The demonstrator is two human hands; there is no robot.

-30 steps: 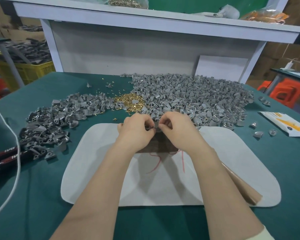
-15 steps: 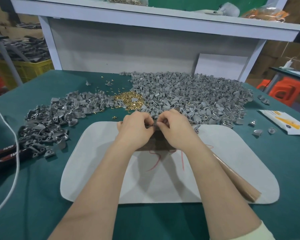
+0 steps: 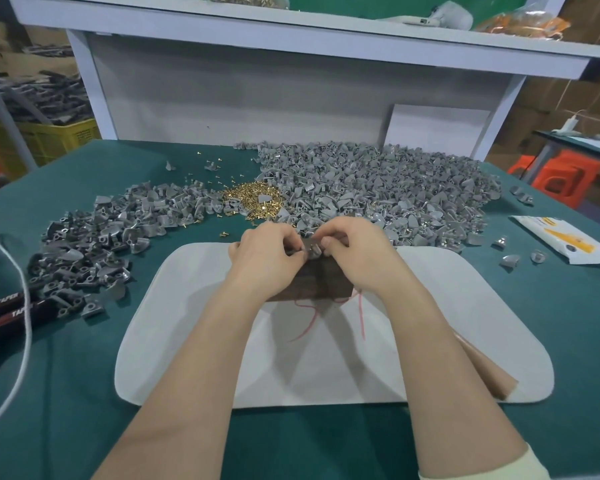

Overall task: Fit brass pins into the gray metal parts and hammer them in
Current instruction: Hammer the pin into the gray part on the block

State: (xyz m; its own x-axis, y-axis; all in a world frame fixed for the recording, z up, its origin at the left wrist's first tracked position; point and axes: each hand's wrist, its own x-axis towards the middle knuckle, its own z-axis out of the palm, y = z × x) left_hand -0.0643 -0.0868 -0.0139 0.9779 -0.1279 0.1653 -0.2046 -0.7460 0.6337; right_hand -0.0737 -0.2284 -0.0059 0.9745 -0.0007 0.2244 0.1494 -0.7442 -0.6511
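Note:
My left hand (image 3: 267,258) and my right hand (image 3: 354,251) meet over a dark wooden block (image 3: 321,282) on the white mat (image 3: 194,327). Between their fingertips they pinch a small gray metal part (image 3: 311,251). Whether a brass pin sits in it is hidden by the fingers. Just beyond the hands lies a heap of brass pins (image 3: 253,200). A big pile of gray metal parts (image 3: 388,188) spreads to the right of it. A darker pile of gray parts (image 3: 94,247) lies to the left.
A wooden hammer handle (image 3: 485,372) lies on the mat under my right forearm. Red-black pliers (image 3: 7,308) and a white cable (image 3: 18,327) are at the left edge. A white-yellow packet (image 3: 568,242) and a few loose parts (image 3: 510,259) sit right. A shelf frame (image 3: 257,98) backs the green table.
The hands have stayed together over the block, with the fingers shifting slightly on the small part. The view has tilted a little.

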